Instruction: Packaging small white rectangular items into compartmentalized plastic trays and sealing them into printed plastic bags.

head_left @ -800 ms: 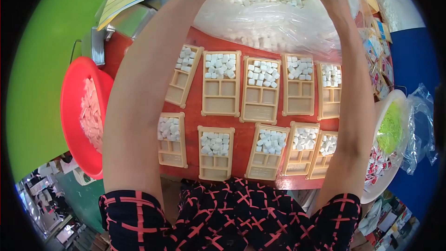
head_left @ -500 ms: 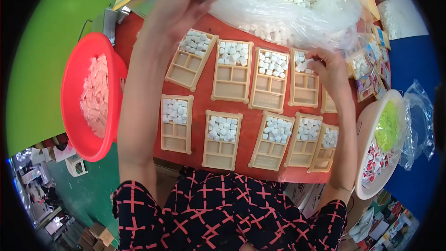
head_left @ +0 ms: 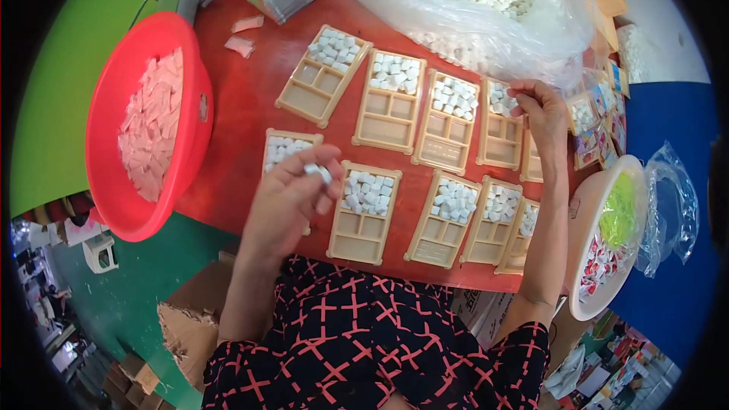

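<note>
Our left hand [head_left: 285,196] has come down from above the table's far-left part to the near row, while our right hand [head_left: 545,112] stays over the far row. Nearest the table [head_left: 239,110] edge, the left fingers pinch small white pieces [head_left: 319,174], raised above the near-left tray [head_left: 295,134], which the hand partly hides. These pieces appear above that tray's right edge; its filled compartment lies just beyond and left of the grip, its long axis running roughly from the table's near edge toward the far one. The second tray [head_left: 357,249] lies just right of the fingers, parallel or nearly so. The left hand is clearly the nearer to both. Farther in, our right fingertips reach over the filled far end of the fourth far-row tray [head_left: 497,153]; we cannot tell whether they grasp a piece. Beyond, toward the table's far edge, spreads the clear plastic bag [head_left: 524,49] of loose white pieces.
</note>
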The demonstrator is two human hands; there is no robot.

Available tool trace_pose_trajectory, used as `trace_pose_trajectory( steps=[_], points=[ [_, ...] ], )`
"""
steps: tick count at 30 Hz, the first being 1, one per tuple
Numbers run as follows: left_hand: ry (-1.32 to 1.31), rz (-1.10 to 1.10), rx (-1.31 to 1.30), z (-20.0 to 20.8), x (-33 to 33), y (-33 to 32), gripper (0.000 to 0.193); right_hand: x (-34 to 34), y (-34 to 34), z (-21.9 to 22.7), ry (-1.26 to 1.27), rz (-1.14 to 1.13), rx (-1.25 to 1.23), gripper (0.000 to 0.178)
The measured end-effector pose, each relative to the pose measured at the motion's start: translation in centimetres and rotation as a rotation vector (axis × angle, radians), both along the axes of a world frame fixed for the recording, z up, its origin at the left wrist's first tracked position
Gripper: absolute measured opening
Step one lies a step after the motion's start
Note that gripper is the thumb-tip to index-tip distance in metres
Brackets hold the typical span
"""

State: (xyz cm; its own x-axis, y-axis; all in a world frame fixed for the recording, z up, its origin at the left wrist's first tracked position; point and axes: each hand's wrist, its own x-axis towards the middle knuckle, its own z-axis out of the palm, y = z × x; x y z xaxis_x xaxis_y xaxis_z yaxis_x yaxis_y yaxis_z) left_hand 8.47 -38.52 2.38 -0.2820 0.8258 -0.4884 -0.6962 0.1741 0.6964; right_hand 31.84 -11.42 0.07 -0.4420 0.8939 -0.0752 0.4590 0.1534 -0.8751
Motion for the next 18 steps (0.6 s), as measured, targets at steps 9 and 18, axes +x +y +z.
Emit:
trace_pose_trajectory(
  steps=[9, 18],
  points=[
    [-0.238, -0.372, -0.05, -2.2, 5.3, -2.7, 0.023, 1.5, 0.6, 0.3, 0.35, -0.105, -0.283, 0.017],
    [-0.059, -0.208, 0.008, -1.7, 1.0, -4.1, 0.021, -9.3, -7.0, 3.5, 0.199, 0.212, -0.339, 0.015]
  ],
)
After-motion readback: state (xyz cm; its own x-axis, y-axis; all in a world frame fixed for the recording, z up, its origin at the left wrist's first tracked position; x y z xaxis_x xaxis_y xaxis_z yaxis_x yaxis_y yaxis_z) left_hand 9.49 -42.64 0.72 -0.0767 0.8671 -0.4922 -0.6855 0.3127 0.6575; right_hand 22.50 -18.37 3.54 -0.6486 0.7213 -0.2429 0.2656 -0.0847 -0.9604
